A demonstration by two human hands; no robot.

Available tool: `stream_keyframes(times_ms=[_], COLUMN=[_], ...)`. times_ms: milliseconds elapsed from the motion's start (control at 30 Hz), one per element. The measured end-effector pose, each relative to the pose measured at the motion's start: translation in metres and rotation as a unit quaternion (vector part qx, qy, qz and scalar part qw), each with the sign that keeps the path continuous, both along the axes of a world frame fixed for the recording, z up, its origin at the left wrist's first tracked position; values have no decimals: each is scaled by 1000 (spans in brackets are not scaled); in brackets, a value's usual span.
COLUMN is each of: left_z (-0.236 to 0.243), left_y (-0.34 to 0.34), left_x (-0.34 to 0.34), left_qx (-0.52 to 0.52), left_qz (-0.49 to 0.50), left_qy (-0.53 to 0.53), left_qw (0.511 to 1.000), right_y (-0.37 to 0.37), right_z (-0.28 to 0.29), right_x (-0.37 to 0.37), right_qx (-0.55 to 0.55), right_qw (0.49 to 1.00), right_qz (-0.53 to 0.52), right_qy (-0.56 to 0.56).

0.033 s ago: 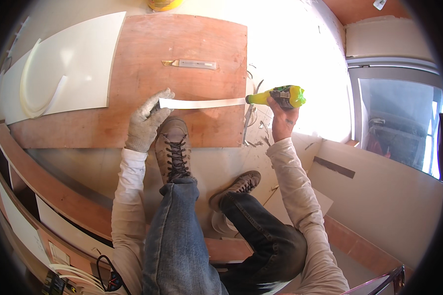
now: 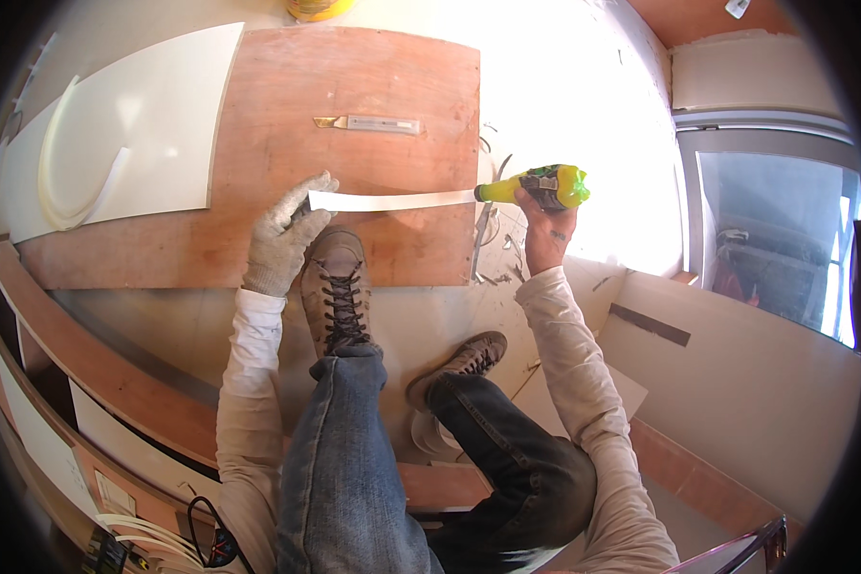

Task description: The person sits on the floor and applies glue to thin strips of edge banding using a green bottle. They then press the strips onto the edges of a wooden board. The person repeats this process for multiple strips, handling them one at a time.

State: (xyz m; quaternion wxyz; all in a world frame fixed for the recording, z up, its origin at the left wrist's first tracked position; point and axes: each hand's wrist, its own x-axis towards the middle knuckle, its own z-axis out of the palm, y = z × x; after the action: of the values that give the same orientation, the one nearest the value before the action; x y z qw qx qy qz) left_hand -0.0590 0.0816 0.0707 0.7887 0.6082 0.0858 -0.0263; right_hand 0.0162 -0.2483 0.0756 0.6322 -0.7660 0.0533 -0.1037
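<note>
My gloved left hand [image 2: 284, 230] grips one end of a thin white strip [image 2: 392, 201] stretched horizontally above a reddish plywood board [image 2: 153, 253]. My bare right hand [image 2: 545, 230] is wrapped round a yellow-green plastic bottle [image 2: 502, 190] with a dark label, held sideways, its narrow end at the strip's right end. A utility knife [image 2: 383, 124] lies on the board above the strip. My left shoe [image 2: 338, 297] rests near the board's front edge, below the strip.
At left are a white panel [image 2: 143, 115] carrying a curved strip [image 2: 67, 215] and wooden carcasses [image 2: 143, 383]. Scraps [image 2: 493, 279] litter the floor beside the board. A yellow container [image 2: 319, 8] is at the top; a glazed door [image 2: 765, 239] is at right.
My right hand and the bottle have shifted very slightly left. My left hand looks unchanged.
</note>
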Motion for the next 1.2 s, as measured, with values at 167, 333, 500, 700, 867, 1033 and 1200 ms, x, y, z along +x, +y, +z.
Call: stream_keyframes(times_ms=[167,333,500,700,867,1033,1200], left_z=[-3,-4,-3,-6,-4,-4,-1], left_y=[-1,1,-3,-2,1,3,1], left_x=[0,0,2,1,2,0,1], left_qx=[3,11,41,62,76,89,92], left_qz=[-1,0,-22,-12,-14,-20,-21], left_qy=[-5,-8,-12,-30,-28,-26,-35], left_qw=[1000,1000,999,998,997,995,995], right_y=[4,4,12,21,0,7,16], right_z=[-19,-23,-27,-12,-18,0,0], right_x=[0,-3,-4,0,2,4,0], right_qx=[-111,-149,-168,-222,-267,-184,-189], right_qw=[994,988,985,974,963,980,982], right_qz=[-6,-14,-12,3,-32,-69,-23], right_qy=[14,36,23,37,28,-12,-14])
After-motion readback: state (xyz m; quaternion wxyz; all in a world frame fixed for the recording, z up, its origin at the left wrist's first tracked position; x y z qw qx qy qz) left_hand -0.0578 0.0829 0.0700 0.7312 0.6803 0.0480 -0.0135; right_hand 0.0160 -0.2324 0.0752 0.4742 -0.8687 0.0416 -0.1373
